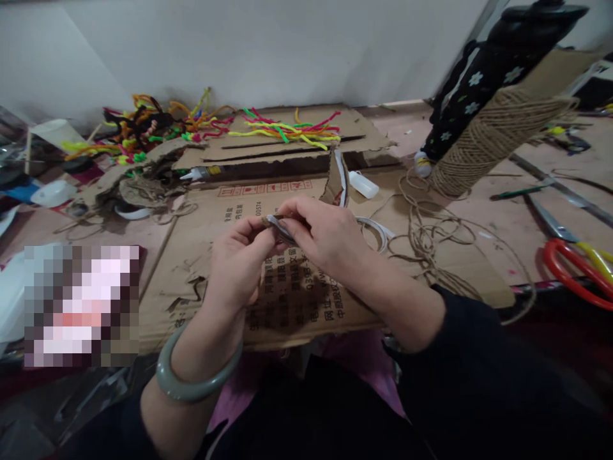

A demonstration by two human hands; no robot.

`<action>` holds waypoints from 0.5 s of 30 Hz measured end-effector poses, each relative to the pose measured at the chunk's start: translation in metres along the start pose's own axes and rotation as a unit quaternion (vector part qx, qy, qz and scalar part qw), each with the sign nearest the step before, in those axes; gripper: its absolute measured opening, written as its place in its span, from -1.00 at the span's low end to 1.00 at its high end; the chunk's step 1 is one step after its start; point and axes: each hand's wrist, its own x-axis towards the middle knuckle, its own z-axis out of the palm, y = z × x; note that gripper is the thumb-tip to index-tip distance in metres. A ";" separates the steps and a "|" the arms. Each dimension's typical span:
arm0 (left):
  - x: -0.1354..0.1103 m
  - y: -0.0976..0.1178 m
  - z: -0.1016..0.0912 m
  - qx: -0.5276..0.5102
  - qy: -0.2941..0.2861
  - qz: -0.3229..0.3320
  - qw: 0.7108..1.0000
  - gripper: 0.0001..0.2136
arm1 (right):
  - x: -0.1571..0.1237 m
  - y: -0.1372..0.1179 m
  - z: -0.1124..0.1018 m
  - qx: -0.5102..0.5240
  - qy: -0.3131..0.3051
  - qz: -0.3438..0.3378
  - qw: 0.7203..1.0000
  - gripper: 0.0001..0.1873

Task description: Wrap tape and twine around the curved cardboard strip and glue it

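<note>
Both my hands meet over a printed cardboard sheet (pixel 201 223). Between the fingertips of my left hand (pixel 237 262) and my right hand (pixel 325 233) is the end of a narrow strip (pixel 279 228), brown with a whitish face. Both hands pinch it closed, and the fingers cover much of it. Behind my right hand a brown cardboard strip (pixel 334 179) with a white band along it stands up. I cannot tell whether the two are one piece. A roll of white tape (pixel 378 233) lies just right of my right hand, near a small white bottle (pixel 364 184).
Loose twine (pixel 426 236) trails from a large twine spool (pixel 498 137) at the right, beside a black flowered object (pixel 483 83). Red-handled scissors (pixel 565 268) lie at the right edge. Coloured pipe cleaners (pixel 297 131) and a glue tube (pixel 205 172) are at the back.
</note>
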 end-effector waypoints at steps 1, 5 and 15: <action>0.000 0.000 0.000 -0.001 -0.001 0.003 1.000 -0.84 | 0.000 0.000 0.000 0.004 0.001 -0.002 1.000 -0.76; 0.001 -0.003 0.001 -0.005 -0.003 0.015 1.000 -0.82 | -0.001 0.000 0.002 -0.006 0.006 -0.032 0.999 -0.74; 0.002 -0.009 -0.001 0.010 -0.015 0.041 0.999 -0.83 | -0.003 0.002 0.004 -0.102 0.011 -0.062 0.993 -0.66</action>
